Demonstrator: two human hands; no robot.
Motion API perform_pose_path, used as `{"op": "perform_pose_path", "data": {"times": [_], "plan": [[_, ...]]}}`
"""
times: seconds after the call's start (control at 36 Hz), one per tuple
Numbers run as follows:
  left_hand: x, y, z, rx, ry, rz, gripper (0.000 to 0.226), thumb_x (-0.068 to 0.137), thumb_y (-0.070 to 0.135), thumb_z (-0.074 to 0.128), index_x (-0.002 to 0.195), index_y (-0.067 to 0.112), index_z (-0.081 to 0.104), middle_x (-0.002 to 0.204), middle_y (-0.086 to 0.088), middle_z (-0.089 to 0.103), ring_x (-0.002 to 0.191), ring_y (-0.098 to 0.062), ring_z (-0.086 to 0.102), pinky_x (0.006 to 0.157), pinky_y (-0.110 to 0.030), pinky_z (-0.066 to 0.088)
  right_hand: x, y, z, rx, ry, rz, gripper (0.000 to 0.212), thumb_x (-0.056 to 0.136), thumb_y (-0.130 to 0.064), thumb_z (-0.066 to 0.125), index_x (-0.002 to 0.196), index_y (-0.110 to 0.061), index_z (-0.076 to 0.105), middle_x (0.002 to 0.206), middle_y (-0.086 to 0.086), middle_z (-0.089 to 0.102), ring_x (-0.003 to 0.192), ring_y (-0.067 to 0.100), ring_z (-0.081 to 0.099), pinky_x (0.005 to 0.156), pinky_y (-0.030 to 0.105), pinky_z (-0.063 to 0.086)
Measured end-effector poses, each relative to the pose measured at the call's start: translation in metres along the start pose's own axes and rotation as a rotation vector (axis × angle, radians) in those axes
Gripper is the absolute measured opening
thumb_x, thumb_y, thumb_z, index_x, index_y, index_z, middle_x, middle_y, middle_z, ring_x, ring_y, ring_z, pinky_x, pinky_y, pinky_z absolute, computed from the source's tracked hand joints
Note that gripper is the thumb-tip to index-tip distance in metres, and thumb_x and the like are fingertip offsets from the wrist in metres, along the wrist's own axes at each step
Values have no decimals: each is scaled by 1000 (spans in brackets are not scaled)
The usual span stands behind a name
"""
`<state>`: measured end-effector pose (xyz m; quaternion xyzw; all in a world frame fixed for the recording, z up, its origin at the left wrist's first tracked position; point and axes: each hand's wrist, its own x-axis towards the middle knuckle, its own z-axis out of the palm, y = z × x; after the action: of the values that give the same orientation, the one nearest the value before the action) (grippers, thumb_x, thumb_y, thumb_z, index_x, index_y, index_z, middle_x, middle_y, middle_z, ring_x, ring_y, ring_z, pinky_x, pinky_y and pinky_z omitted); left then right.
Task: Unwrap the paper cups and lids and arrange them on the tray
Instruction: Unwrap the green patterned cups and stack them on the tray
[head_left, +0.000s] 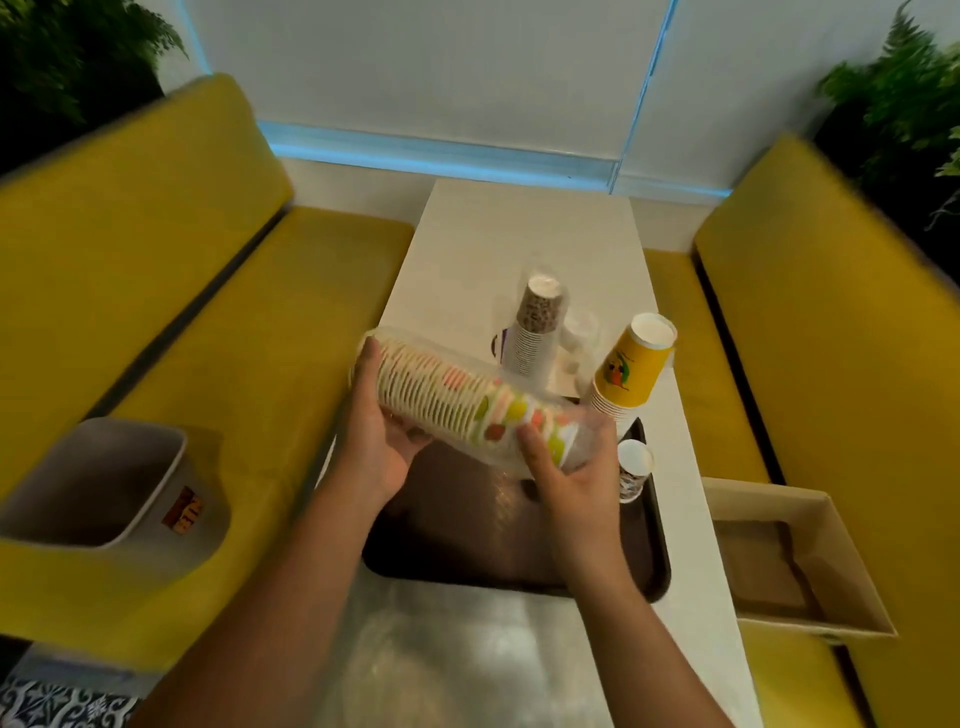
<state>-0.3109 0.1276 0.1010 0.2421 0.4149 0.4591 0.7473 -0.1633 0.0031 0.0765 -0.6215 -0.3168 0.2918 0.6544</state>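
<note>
Head view: both hands hold a fruit-print cup stack (467, 410) sideways in clear wrap, over the far half of the tray (467, 545). Left hand (382, 441) cups the wide rim end; right hand (563, 467) curls round the narrow end, thumb on top. Wrap not yet off, so this stack is mid-step.

Done so far, I'd say: one short printed cup stack (634, 467) stands on the tray's right edge. Yellow cup stack (631, 369) sits at the far right corner; on tray or counter (519, 234), can't tell. Brown-print stack (535, 327) stands in wrap on the counter further back. Lids: can't make any out for sure.

Roughly early-to-mid; most unwrapping and arranging is left.
</note>
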Motion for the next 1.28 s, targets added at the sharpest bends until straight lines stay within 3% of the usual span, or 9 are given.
{"op": "perform_pose_path", "data": {"times": [0.14,0.31,0.42,0.56,0.69,0.78,0.92,1.08,1.28], "plan": [[-37,-19,14,232,34,179,64,77,48,82,131,31,54,126,-7,67,112,-25,71,79,-46,64,-34,3,-59,-63,-205,124,59,87,-15,81,133,-20,45,115,-9,63,104,-5,68,79,19,58],[-86,-58,30,504,-66,330,57,69,58,84,114,30,61,114,4,71,109,-14,71,85,-41,64,-46,-16,-103,-538,-416,-11,93,77,-48,90,143,-56,25,133,-52,27,124,-31,34,94,-3,35],[-122,-84,52,521,-117,288,44,74,60,80,107,34,66,106,12,75,100,-7,73,87,-47,63,-53,-35,-104,-535,-435,-153,91,72,-32,96,139,-51,36,122,-42,49,117,-22,50,90,6,50],[-138,-70,62,547,-179,86,46,98,65,48,91,32,80,111,2,78,112,-21,71,83,-52,64,-59,-34,-127,-610,-373,-132,93,71,-35,96,138,-55,35,111,-45,49,99,-25,53,71,-4,44],[-134,-37,62,1154,-413,71,20,103,27,62,98,43,74,107,15,73,108,-10,67,81,-35,65,-58,-31,-148,-684,-468,-127,94,69,-39,97,142,-51,38,120,-29,58,110,0,60,81,13,55],[-139,-25,70,1389,-532,-40,24,101,23,67,119,37,74,113,13,73,107,-9,67,85,-31,63,-59,-34,-153,-726,-530,-159,94,68,-39,97,131,-68,33,115,-42,55,110,-9,58,84,14,54],[-151,-26,84,1755,-577,40,16,102,16,60,107,27,70,90,11,66,84,-6,63,64,-17,46,-60,-34,-153,-751,-602,-195,92,68,-36,96,125,-70,31,111,-51,51,108,-21,52,83,11,49],[-154,-34,78,1754,-511,206,23,101,14,62,116,25,75,95,10,66,89,-8,62,75,-23,49,-58,-31,-161,-729,-592,-214,90,69,-37,96,127,-66,34,112,-47,53,108,-20,54,81,9,49],[-141,-18,67,1290,-379,469,9,87,30,81,95,32,85,116,20,74,107,-2,67,103,-40,54,-56,-27,-177,-670,-540,-170,95,68,-38,97,145,-45,41,123,-22,64,113,1,64,84,19,60]]}}
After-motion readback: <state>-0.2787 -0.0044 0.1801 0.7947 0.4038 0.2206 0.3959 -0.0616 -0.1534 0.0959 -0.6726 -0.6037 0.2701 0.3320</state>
